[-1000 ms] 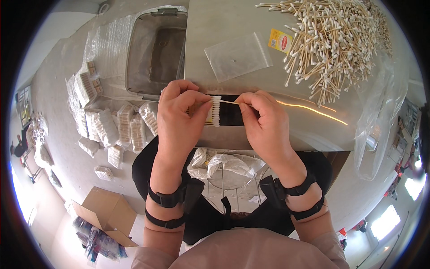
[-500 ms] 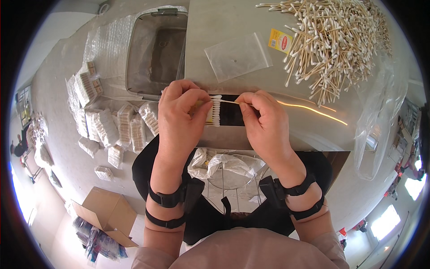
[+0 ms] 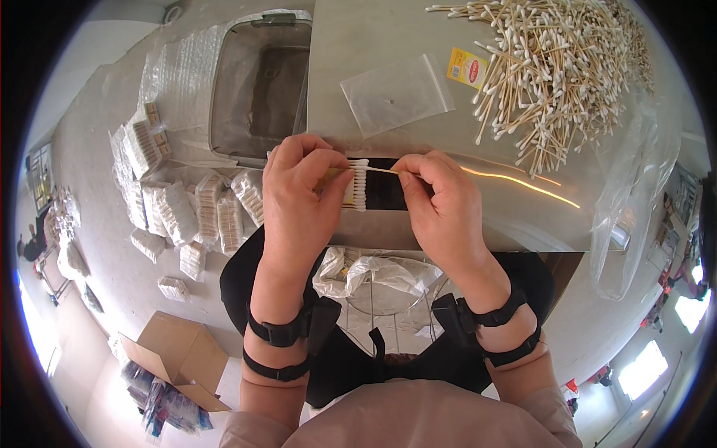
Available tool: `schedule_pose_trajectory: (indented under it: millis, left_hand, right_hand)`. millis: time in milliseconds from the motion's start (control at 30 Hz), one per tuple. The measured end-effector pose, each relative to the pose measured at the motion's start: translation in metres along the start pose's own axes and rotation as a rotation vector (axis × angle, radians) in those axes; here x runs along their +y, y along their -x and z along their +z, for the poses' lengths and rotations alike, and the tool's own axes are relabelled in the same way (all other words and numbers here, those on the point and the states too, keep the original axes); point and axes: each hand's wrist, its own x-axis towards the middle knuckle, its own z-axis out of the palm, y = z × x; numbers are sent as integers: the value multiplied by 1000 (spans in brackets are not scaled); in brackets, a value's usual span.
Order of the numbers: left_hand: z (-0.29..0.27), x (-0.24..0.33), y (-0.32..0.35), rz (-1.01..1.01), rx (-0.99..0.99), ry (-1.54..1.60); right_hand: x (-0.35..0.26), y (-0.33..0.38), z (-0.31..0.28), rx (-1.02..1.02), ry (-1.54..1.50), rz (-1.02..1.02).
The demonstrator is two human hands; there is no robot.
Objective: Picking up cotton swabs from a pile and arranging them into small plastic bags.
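A single cotton swab stretches between my two hands above the table's near edge. My right hand pinches its right end between thumb and forefinger. My left hand is closed, thumb and forefinger pressed together at the swab's left end. Under those fingers lies a neat row of cotton swabs, white heads lined up and pointing right. My left hand covers the rest of the row and a bit of yellow beside it. A dark strip shows on the table between the row and my right hand.
A large heap of loose cotton swabs covers the far right, beside a yellow card and a clear plastic bag. A grey bin stands far left, with several packed swab bundles nearer. An opened carton sits lower left.
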Motion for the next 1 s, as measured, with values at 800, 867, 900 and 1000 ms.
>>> schedule_pose_trajectory:
  millis: [800, 867, 900, 1000]
  left_hand:
    - [-3, 2, 0, -21, -64, -73]
    - [-3, 2, 1, -30, -72, -69]
    - [-3, 2, 1, 16, -54, -110]
    - [-2, 2, 1, 62, -32, -147]
  right_hand:
    - [2, -1, 0, 31, -42, -13]
    - [2, -1, 0, 34, -40, -19]
    - [2, 0, 0, 30, -20, -22]
    - [2, -1, -1, 36, 97, -70]
